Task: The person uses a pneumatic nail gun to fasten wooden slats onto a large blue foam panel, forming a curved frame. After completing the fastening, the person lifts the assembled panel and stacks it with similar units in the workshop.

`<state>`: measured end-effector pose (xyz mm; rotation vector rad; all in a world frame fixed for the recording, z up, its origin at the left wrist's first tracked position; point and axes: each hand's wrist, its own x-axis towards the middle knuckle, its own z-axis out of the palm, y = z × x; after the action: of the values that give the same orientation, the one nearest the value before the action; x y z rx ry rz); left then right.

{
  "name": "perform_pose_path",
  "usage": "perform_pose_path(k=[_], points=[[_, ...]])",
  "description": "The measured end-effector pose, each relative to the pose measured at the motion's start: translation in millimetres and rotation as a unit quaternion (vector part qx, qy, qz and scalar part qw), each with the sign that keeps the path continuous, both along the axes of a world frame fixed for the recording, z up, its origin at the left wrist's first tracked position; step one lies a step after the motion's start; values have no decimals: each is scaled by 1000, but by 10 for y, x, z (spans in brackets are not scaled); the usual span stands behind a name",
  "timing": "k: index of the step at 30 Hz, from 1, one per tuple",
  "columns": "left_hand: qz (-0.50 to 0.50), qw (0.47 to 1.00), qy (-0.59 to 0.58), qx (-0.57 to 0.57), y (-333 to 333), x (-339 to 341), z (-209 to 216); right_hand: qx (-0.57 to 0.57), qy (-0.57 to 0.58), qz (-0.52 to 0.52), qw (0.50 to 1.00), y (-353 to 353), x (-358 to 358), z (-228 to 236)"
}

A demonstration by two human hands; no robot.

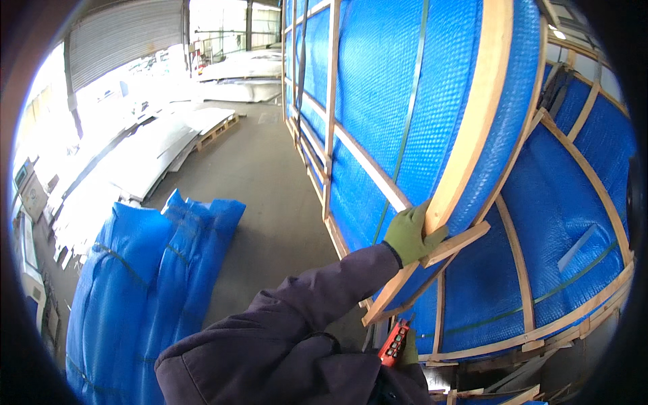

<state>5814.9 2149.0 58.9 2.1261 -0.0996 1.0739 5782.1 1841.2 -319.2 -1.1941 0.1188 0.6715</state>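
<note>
My left hand [413,236], in a green glove, reaches out and grips a wooden batten [459,243] at the near corner of a tall crate. That crate [378,81] stands upright, wrapped in blue bubble sheet inside a timber frame. Its fingers curl round the timber where a short crosspiece meets the long upright. Lower down, my right hand [410,352], also green-gloved and partly hidden by my dark sleeve, is closed on a red handheld remote control [395,343] with a row of buttons.
More blue-wrapped, timber-framed crates [567,175] stand at the right. Bundles in blue wrap [128,297] are on the left. Beyond them, white sheets [152,152] lie stacked by a pallet [219,131]. A grey floor aisle [263,169] runs between, towards a roller shutter [128,40].
</note>
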Motion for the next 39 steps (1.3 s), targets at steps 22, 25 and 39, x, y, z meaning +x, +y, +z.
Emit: perform_pose_path(k=[22,25,39], points=[[-19,987,32,-154,-145,-99,196,-11,37,35,999,-254,372,-156],[-5,989,-23,-149,-181,8,114,-19,46,24,998,-359,428,-372],[27,990,-91,-102,-228,603,-234,62,-13,13,998,-497,786,-1710]])
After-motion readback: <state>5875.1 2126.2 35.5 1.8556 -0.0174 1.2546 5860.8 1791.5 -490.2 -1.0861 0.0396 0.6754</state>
